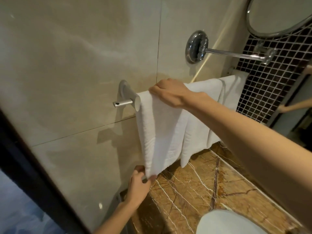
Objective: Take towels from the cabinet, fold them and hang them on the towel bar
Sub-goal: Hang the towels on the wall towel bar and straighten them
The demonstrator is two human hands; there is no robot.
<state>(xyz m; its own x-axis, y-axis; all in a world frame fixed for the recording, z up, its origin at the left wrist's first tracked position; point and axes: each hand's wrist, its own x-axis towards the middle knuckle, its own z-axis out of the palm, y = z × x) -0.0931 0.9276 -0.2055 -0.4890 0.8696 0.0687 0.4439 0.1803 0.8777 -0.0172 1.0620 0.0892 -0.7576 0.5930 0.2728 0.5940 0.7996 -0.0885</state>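
pinching towel point(158, 132) corner, left hand point(138, 184) fingers point(152, 177), right hand point(170, 93) atop

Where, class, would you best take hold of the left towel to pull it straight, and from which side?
Pinch the free bottom corner of the left towel from below and the left, as the left hand does. It hangs folded over the bar, so its top is pinned there under the right hand, while the lower hem dangles loose above the counter.
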